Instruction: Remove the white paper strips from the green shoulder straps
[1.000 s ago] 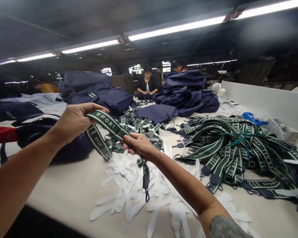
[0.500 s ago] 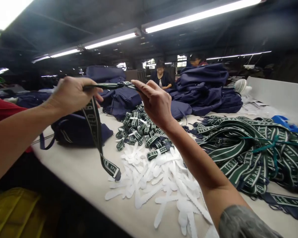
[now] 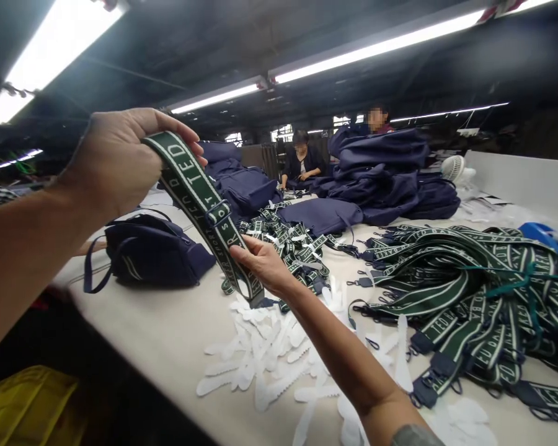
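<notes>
A dark green webbing strap (image 3: 195, 197) with white lettering and white edge lines runs slantwise between my hands, with a dark slider buckle (image 3: 218, 213) along it. My left hand (image 3: 125, 148) is closed around its upper, folded end. Lower down, my right hand (image 3: 263, 261) pinches the strap between thumb and fingers. Beneath lie many white serrated strips (image 3: 279, 371) scattered on the pale table. Just behind my right hand is a heap of rolled green straps (image 3: 279, 223), some with white bands around them.
To the right lies a large bundle of long green straps (image 3: 428, 285) bound with teal cord. A navy bag (image 3: 153, 251) sits left. Piles of navy bags (image 3: 376, 173) stand behind, where a person (image 3: 302, 162) sits. A small white fan (image 3: 453, 167) is at right; a yellow container (image 3: 32, 402) is lower left.
The strap, stretched level between my hands before, is now folded into a long loop slanting downward. My right hand has moved down and toward me; my left hand has risen slightly.
</notes>
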`<state>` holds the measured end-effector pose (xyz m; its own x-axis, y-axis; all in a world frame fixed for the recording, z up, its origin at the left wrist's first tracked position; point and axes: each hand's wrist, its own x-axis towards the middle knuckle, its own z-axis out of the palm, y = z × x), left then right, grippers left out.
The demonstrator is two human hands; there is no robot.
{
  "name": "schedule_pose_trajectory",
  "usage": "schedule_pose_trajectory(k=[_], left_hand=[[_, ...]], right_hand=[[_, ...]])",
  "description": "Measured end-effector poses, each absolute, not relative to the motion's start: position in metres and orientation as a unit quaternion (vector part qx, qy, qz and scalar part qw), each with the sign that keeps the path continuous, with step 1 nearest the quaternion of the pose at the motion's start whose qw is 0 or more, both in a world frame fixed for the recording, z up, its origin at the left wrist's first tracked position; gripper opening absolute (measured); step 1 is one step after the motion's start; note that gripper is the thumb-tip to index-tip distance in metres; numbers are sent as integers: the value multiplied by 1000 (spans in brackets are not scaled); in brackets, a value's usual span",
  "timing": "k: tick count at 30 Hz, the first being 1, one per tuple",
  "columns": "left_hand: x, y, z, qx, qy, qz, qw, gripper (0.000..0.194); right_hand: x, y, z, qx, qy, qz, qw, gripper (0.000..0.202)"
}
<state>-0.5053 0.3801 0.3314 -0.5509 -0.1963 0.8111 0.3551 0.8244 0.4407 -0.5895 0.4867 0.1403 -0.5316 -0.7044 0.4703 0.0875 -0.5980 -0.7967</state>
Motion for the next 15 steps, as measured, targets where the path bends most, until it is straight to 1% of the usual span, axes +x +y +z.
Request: schedule_pose_trajectory(k=[3, 4, 5, 8, 9, 12, 15], left_hand=[[-508, 390, 328, -29, -820, -296, 488, 40], [-509, 394, 326, -24, -819, -303, 487, 41], [-511, 397, 324, -23, -820, -310, 481, 40], [-515, 406, 317, -21, -829, -343, 442, 33], [-516, 407, 316, -25, -831, -357, 425, 30], [-521, 406, 317, -71, -830, -403, 379, 27], [-527, 399, 324, -179, -797, -433, 380, 25]], right_hand=[[-588, 487, 133, -363, 389, -806, 260, 84], [-588, 487, 132, -357, 392, -806, 263, 85], [-588, 487, 130, -361, 390, -805, 265, 80], [-595, 487, 129, -377, 392, -795, 268, 54], [-597, 487, 129, -371, 407, -788, 274, 48], [-604, 489, 133, -358, 448, -754, 319, 43], [-602, 494, 139, -390, 424, -727, 374, 43]])
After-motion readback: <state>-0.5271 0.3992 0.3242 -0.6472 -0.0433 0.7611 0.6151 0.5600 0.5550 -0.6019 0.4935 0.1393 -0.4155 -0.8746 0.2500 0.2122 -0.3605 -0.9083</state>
